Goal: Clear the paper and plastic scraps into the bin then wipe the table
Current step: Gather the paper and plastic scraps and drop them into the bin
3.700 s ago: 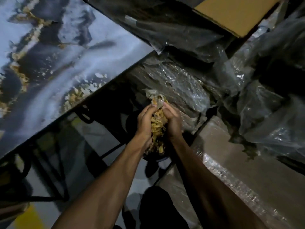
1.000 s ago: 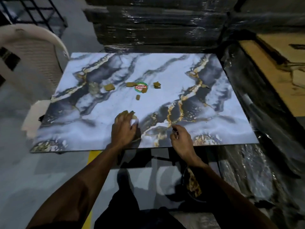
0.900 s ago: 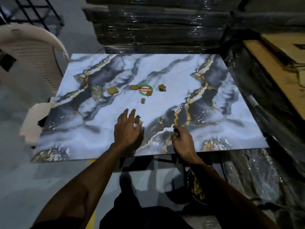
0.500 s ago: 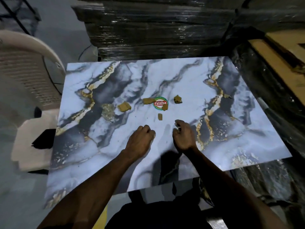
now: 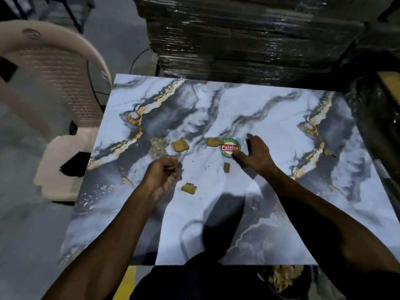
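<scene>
Chair (image 5: 58,68): beige plastic, left of counter.
Wrapped stack (image 5: 249,33): film-covered, behind counter.
Floor (image 5: 26,224): grey.

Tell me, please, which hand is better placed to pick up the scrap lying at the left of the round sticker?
Probably the right hand: it is open, its fingers spread at the round sticker, near that scrap. The left hand is curled, seemingly round small bits, and lies farther off.
</scene>
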{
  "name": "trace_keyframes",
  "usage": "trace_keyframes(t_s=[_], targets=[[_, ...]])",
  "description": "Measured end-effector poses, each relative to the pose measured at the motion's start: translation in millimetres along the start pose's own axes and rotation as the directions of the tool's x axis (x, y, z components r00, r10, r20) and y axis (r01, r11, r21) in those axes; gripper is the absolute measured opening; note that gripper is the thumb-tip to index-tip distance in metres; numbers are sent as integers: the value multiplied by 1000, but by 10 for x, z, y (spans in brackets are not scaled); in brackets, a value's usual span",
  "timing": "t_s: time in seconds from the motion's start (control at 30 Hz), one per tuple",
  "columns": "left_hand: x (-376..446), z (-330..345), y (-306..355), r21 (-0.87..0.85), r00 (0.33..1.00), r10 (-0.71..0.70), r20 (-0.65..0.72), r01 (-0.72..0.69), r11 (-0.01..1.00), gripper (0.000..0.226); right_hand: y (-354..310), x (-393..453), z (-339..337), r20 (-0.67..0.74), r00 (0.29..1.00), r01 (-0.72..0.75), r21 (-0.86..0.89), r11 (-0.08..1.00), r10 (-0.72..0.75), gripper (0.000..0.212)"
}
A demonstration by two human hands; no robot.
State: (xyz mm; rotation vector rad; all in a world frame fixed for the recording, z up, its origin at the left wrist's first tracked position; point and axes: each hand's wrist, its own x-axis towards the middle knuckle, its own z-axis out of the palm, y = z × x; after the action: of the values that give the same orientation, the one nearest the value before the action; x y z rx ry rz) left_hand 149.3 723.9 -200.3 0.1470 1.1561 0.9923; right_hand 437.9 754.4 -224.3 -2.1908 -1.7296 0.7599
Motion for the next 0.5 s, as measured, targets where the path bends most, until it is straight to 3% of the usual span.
trace_keyframes(t_s=[0.07, 0.13, 0.23, 0.33, 0.5], targets=[[-7, -60, 49, -52, 998, -56, -12, 56, 997, 23, -8, 26, 56, 22, 987, 159, -56, 986, -158, 95], [-5, -100, 47, 16, 996, -72, -46, 72, 997, 25, -40, -33, 151, 36, 955, 297, -112, 948, -295, 82], [-68, -26, -24, 342, 994, 27, -107, 11, 940, 37, -51, -172, 333, 30, 891, 449, -212, 868, -454, 74], [-136, 95, -144, 514, 981, 173, -91, -103, 852, 38, -10, -241, 417, 71, 867, 494, -244, 834, -493, 56], [-117, 30, -262, 644, 978, 207, -27, -142, 752, 26, 73, -319, 463, 9, 805, 576, -245, 780, -593, 36]])
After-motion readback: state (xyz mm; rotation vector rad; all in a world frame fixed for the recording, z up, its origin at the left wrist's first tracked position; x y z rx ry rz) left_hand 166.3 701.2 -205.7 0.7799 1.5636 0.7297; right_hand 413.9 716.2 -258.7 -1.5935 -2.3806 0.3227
